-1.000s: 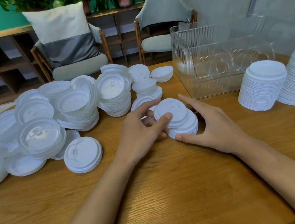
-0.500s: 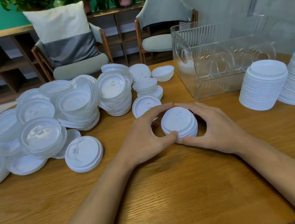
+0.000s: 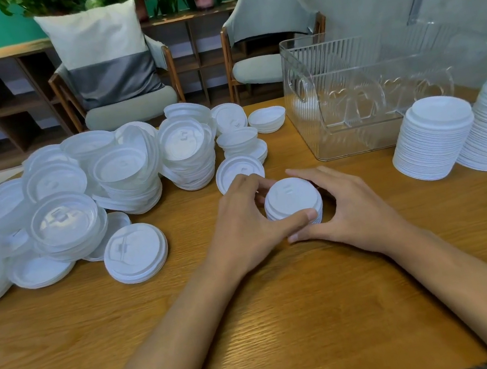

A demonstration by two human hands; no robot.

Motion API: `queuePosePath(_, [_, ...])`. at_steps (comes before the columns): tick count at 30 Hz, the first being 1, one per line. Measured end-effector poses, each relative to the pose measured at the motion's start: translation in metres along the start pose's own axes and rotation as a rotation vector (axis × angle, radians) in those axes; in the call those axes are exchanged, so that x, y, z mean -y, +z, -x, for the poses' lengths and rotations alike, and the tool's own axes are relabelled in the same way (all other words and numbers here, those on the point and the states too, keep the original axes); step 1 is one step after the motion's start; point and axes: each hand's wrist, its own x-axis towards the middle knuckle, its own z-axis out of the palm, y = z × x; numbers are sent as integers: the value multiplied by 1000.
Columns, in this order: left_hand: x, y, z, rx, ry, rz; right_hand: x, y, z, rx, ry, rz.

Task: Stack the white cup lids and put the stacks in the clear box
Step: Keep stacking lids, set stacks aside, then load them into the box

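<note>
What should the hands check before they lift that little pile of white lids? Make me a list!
1. Both hands around the small stack of white plastic lids: ok. The left hand and right hand cup it from either side.
2. Stack edges lined up: ok, they look even.
3. Lids pressed snugly together: cannot tell.
4. Ribbed clear plastic box open on top: ok, no cover shows.
5. Room inside the box: ok, no lids show through its walls.
6. Way to the box free: ok. Only bare wooden table lies between, and the two tall white lid stacks stand off to the right.
</note>
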Motion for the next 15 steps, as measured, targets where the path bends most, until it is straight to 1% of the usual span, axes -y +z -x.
queuePosePath(8, [2,-4,0,73,-45,45,1,-1,2,36,27,-8])
queuePosePath(11, [2,-10,-1,75,-45,118,2,-2,2,39,32,-3])
queuePosePath(15, [3,-11,-1,105,-42,125,2,-3,3,58,50,12])
